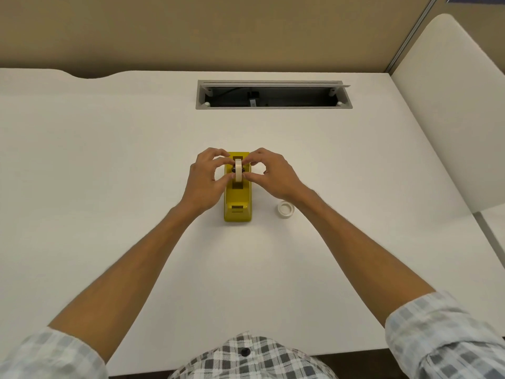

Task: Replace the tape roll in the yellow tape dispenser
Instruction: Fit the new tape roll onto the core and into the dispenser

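Note:
The yellow tape dispenser (pixel 237 206) lies lengthwise on the white table (pixel 136 187), its cutter end toward me. A cream tape roll (pixel 238 170) stands on edge over the dispenser's well, with a dark hub through its middle. My left hand (pixel 205 181) pinches the roll from the left with thumb and fingers. From the other side, my right hand (pixel 273 173) grips it the same way. Whether the roll rests in the well or hangs just above it, I cannot tell. A second, nearly used-up white roll (pixel 285 208) lies flat on the table right of the dispenser.
An open cable tray slot (pixel 273 95) with grey rim is cut into the table at the back. A white divider panel (pixel 448 119) stands along the right side. A tan wall runs behind the table.

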A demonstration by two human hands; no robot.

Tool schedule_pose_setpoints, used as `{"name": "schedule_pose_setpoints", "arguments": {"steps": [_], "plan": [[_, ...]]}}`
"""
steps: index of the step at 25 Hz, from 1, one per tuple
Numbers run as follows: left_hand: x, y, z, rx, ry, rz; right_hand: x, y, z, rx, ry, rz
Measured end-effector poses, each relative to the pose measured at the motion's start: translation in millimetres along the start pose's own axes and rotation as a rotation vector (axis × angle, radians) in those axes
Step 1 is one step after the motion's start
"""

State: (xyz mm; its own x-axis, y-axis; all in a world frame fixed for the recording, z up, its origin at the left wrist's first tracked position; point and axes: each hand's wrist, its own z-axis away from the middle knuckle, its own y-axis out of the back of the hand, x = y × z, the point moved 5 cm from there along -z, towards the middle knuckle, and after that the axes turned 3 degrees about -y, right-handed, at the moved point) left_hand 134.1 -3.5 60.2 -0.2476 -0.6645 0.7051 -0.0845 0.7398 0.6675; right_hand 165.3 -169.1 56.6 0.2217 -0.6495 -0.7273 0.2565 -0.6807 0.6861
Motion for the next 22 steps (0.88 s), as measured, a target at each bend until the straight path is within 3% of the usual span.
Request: {"name": "schedule_pose_setpoints", "arguments": {"steps": [10, 22], "plan": [[-10, -7, -8, -0.019, 0.063, 0.002, 4, -1, -13, -0.02, 0.0, 0.116], [-11, -6, -10, -0.01, 0.13, -0.013, 1, -1, -8, 0.037, -0.035, 0.008]]}}
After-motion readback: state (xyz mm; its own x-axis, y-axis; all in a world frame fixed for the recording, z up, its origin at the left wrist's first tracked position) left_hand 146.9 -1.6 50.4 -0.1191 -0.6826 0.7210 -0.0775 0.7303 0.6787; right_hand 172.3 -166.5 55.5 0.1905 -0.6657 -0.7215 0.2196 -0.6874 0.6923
